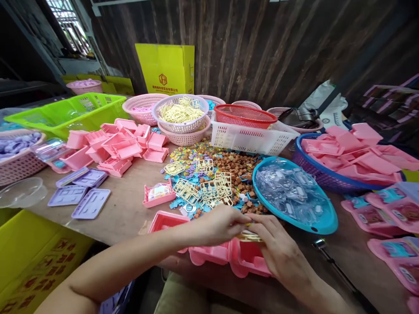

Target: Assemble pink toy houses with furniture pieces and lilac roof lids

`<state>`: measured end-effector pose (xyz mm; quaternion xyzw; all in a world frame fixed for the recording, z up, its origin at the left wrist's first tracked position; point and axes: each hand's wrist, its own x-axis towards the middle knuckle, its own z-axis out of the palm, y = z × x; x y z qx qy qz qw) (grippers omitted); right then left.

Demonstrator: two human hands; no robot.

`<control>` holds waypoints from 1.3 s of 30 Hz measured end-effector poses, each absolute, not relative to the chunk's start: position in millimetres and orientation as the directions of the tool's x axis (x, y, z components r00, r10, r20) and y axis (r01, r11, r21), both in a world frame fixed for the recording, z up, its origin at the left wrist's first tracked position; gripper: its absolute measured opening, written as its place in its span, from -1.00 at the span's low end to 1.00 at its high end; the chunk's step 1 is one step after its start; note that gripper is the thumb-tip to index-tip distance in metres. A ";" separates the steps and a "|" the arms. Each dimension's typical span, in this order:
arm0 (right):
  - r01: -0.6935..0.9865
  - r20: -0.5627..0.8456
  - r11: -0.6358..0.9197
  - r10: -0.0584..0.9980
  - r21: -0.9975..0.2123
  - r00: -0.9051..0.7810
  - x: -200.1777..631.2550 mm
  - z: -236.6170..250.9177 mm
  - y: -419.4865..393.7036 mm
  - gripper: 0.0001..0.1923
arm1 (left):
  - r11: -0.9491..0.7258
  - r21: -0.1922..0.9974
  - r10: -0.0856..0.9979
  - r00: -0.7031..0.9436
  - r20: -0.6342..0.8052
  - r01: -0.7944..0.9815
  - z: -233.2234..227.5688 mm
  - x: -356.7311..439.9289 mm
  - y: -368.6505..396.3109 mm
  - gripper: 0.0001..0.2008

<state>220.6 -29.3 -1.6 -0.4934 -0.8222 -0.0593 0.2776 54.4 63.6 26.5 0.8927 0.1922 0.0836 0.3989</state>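
My left hand [219, 226] reaches across the front of the table, its fingers pinched together. What they pinch is hidden. My right hand [279, 246] meets it fingertip to fingertip, fingers bent over some cream plastic frames [250, 236]. Those frames sit just above an open pink plastic case [248, 257], partly covered by my right hand. Another pink tray [168, 220] lies under my left forearm. Just beyond my hands are loose cream frames [216, 189], brown bear-like pieces [240, 168] and small blue pieces [176, 203] in a pile.
A blue tray [327, 218] of clear plastic parts stands right of the pile. Pink boxes [121, 146] and purple panels [91, 204] lie left. Baskets, including a white one [252, 139], line the back. A metal-ended black tool [340, 266] lies at right.
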 end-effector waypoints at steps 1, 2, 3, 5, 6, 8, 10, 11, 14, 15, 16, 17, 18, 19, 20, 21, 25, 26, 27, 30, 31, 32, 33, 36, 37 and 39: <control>0.853 0.514 0.488 0.788 -0.186 -0.339 225.3 -2.8 -35.4 -0.66 | -0.682 0.662 0.429 0.903 0.016 0.312 23.4 57.8 56.1 -0.77; 0.863 0.516 0.469 0.794 -0.186 -0.321 230.1 -4.6 -41.1 -0.67 | -0.744 0.570 0.453 0.891 0.043 0.350 19.4 61.1 48.6 -0.76; 0.874 0.516 0.452 0.799 -0.179 -0.307 235.2 -7.2 -46.2 -0.69 | -0.792 0.476 0.472 0.878 0.081 0.382 14.3 63.9 41.7 -0.76; 0.881 0.517 0.447 0.797 -0.155 -0.313 244.9 -15.6 -54.0 -0.73 | -0.847 0.311 0.497 0.850 0.177 0.431 1.3 66.8 30.8 -0.69; 0.879 0.505 0.455 0.797 -0.142 -0.331 249.1 -21.4 -56.6 -0.72 | -0.862 0.246 0.495 0.840 0.223 0.443 -6.3 66.7 27.1 -0.60; 0.866 0.479 0.490 0.787 -0.102 -0.389 254.8 -35.1 -59.1 -0.64 | -0.877 0.150 0.481 0.831 0.280 0.457 -22.0 64.1 22.9 -0.40; 0.855 0.458 0.516 0.774 -0.054 -0.438 256.5 -48.5 -58.4 -0.52 | -0.878 0.098 0.477 0.835 0.274 0.469 -36.1 60.5 21.5 -0.27; 0.857 0.446 0.514 0.776 -0.038 -0.445 256.2 -54.1 -57.4 -0.48 | -0.878 0.093 0.476 0.841 0.258 0.469 -41.9 58.8 21.1 -0.24; 0.886 0.410 0.462 0.815 -0.032 -0.410 252.0 -63.1 -53.4 -0.49 | -0.889 0.101 0.459 0.861 0.218 0.447 -52.7 55.8 20.0 -0.19; 0.896 0.398 0.442 0.829 -0.034 -0.394 250.2 -63.9 -52.4 -0.51 | -0.893 0.096 0.450 0.867 0.212 0.440 -54.5 55.3 19.5 -0.20; 0.905 0.389 0.425 0.839 -0.029 -0.382 248.3 -64.1 -51.7 -0.52 | -0.895 0.086 0.445 0.870 0.211 0.437 -55.6 55.0 19.0 -0.21; 0.913 0.382 0.409 0.846 -0.017 -0.372 246.6 -64.0 -51.4 -0.55 | -0.899 0.075 0.438 0.873 0.213 0.432 -56.3 54.9 18.5 -0.23; 0.920 0.380 0.391 0.851 0.000 -0.362 245.2 -64.1 -51.5 -0.57 | -0.900 0.069 0.435 0.874 0.215 0.431 -56.9 54.9 17.8 -0.24; 0.928 0.381 0.372 0.855 0.020 -0.351 244.3 -64.5 -51.9 -0.60 | -0.899 0.070 0.436 0.874 0.216 0.431 -57.4 55.1 17.0 -0.24; 0.935 0.384 0.353 0.858 0.039 -0.340 244.1 -65.1 -52.7 -0.62 | -0.897 0.077 0.441 0.871 0.215 0.435 -58.0 55.5 16.1 -0.25; 0.939 0.386 0.341 0.860 0.055 -0.335 244.6 -66.1 -53.7 -0.62 | -0.893 0.089 0.449 0.868 0.209 0.441 -58.7 56.0 14.9 -0.26; 0.928 0.334 0.365 0.867 0.076 -0.369 254.9 -67.6 -54.6 -0.55 | -0.853 0.178 0.518 0.836 0.182 0.490 -58.1 56.7 13.9 -0.17; 0.932 0.334 0.359 0.872 0.061 -0.357 258.5 -66.0 -51.8 -0.54 | -0.840 0.211 0.535 0.827 0.174 0.500 -56.0 55.1 17.2 -0.14; 0.939 0.341 0.344 0.879 0.032 -0.334 261.7 -63.2 -46.8 -0.54 | -0.822 0.244 0.558 0.814 0.161 0.515 -52.7 52.3 23.2 -0.13; 0.946 0.348 0.306 0.903 -0.106 -0.253 262.5 -49.4 -14.9 -0.58 | -0.721 0.270 0.675 0.734 0.068 0.638 -37.9 33.5 59.2 -0.32; 0.939 0.327 0.311 0.911 -0.145 -0.252 258.3 -44.4 0.9 -0.61 | -0.674 0.238 0.724 0.689 0.026 0.699 -32.5 23.9 76.0 -0.44; 0.930 0.299 0.326 0.916 -0.169 -0.267 251.5 -40.1 18.3 -0.63 | -0.636 0.192 0.760 0.650 -0.012 0.747 -27.8 13.2 93.8 -0.57; 0.925 0.260 0.338 0.922 -0.174 -0.287 242.5 -36.9 36.6 -0.65 | -0.604 0.167 0.788 0.615 -0.019 0.779 -24.2 1.9 111.4 -0.68; 0.920 0.107 0.368 0.928 -0.136 -0.356 208.3 -35.1 87.3 -0.55 | -0.587 0.125 0.805 0.593 -0.019 0.800 -21.8 -27.4 152.5 -0.73; 0.918 0.070 0.375 0.927 -0.127 -0.369 197.3 -36.7 100.7 -0.50 | -0.606 0.120 0.790 0.612 -0.027 0.787 -24.1 -33.8 160.6 -0.71; 0.916 0.034 0.379 0.925 -0.131 -0.378 180.3 -41.3 120.7 -0.43 | -0.653 0.117 0.748 0.661 -0.052 0.748 -32.1 -40.2 168.8 -0.63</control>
